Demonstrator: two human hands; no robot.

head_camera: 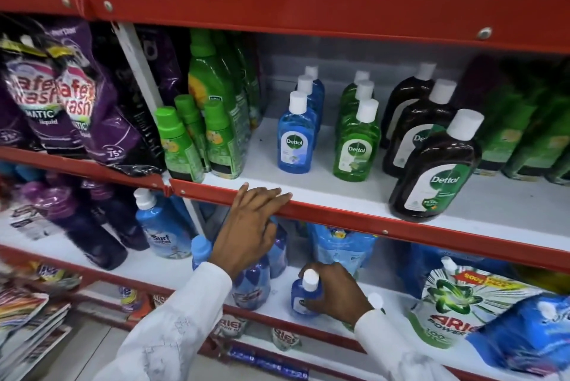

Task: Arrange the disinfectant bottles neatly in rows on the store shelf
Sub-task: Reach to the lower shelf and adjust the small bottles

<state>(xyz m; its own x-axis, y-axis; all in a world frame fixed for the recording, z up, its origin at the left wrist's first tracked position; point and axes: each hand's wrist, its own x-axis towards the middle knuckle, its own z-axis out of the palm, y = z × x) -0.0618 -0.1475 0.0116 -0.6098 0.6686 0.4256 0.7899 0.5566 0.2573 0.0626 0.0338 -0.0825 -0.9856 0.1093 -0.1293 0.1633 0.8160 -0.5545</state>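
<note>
Head view: the left hand (246, 226) lies flat, fingers (274, 195) stretched and loosely spread over the red front edge of the middle shelf (354, 220), holding nothing. The right hand (336, 291) is on the lower shelf (160, 263), its fingers curled round a small blue bottle (303, 294) with a white cap, near that shelf's front edge. On the middle shelf stand a blue row (296, 133), a green row (356, 140) and a brown row (431, 170), each running from front to back.

Both arms wear long white fabric sleeves (172, 331), loose and creased, ending at the wrists; the bare left hand (249, 226) and right hand (336, 291) carry no rings.
</note>
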